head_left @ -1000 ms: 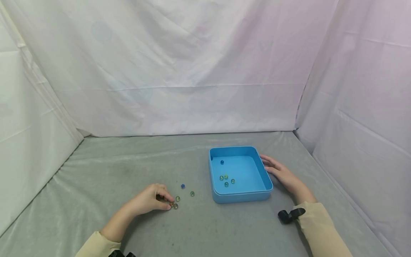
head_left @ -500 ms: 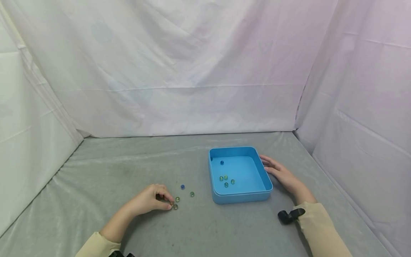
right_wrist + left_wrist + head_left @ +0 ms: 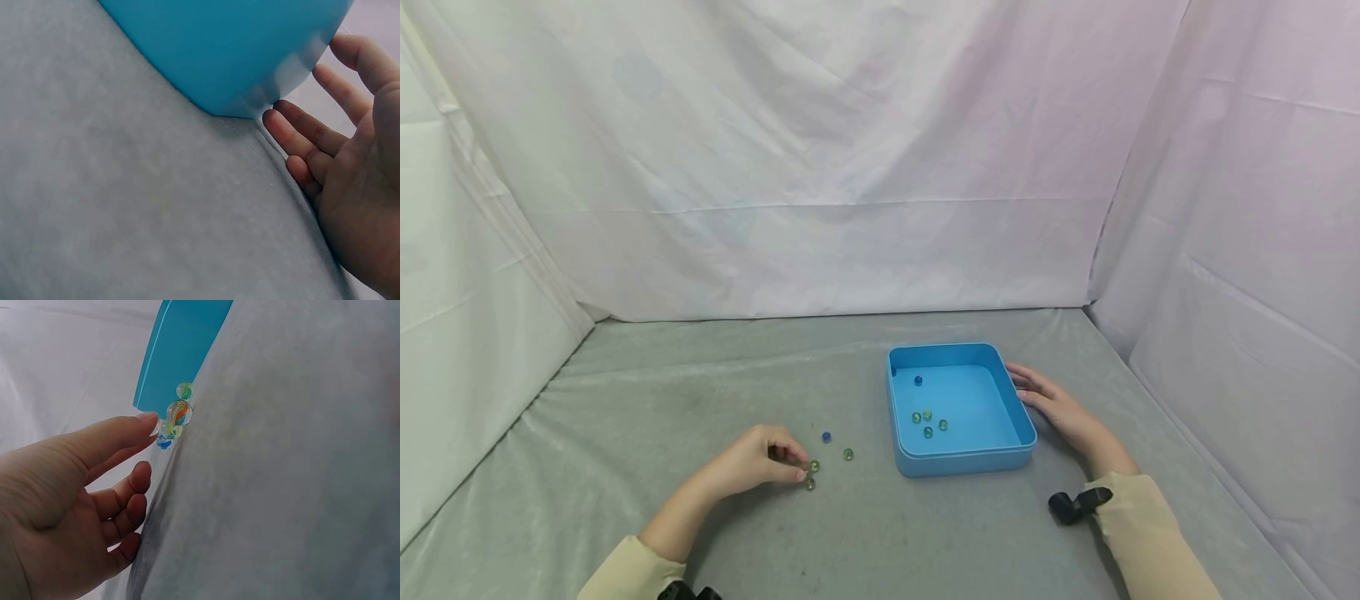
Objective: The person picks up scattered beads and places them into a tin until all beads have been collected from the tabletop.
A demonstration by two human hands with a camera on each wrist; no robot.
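My left hand point(image 3: 758, 460) is low over the cloth, left of the blue box point(image 3: 966, 464). Thumb and index finger pinch a clear marble point(image 3: 155, 429), mostly hidden by the fingertips; the other fingers are bent and loose. Just beyond the fingertips lie a marble with an orange swirl point(image 3: 181, 412), a yellow-green marble point(image 3: 815, 466), a dark blue marble point(image 3: 826, 437) and a green marble point(image 3: 848, 454). On the box's right side rest the extended fingers of my right hand point(image 3: 1066, 414). Inside the box are several green marbles point(image 3: 943, 425) and a blue marble point(image 3: 918, 380).
Grey cloth point(image 3: 715, 358) covers the table. White curtains hang behind it point(image 3: 850, 250) and along both sides. A black wrist camera point(image 3: 1078, 505) sits on the right sleeve, close to the cloth.
My left hand has shifted slightly right and up. The orange marble seen at its fingertips earlier is now covered by them in the head view. The right hand and box stay put.
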